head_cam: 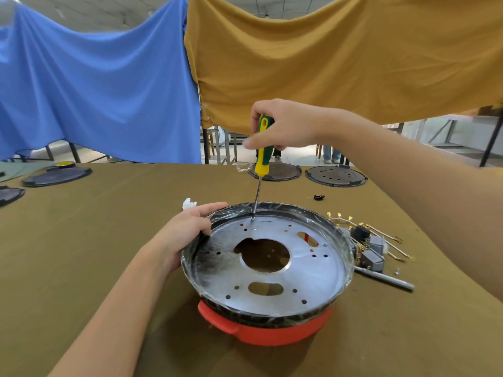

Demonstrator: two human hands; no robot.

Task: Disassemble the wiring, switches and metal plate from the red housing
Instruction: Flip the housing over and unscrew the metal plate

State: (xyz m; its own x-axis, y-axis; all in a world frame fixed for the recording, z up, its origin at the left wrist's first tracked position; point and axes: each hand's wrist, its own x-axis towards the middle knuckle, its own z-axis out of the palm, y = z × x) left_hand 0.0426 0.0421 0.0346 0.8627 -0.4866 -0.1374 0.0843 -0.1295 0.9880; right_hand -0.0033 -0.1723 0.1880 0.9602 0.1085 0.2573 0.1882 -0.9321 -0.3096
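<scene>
Metal plate [272, 270] still in red housing [261, 331]; wires & switches [368, 247] out beside it. Right hand [283, 126] fingers hold screwdriver [262, 156], left hand [187, 229] fingers grip rim.

An olive cloth-covered desk [114, 240] carried the round red plastic housing [272, 331], loose grey switches with wiring [373, 247], a grey pen [386, 278] and dark round lids [336, 176].

Sitting on the olive cloth: one round red housing [272, 331], one perforated silver metal plate [217, 268], one yellow-green screwdriver [262, 159], four dark round lids [336, 176], two grey switches [373, 259], two hands working.
</scene>
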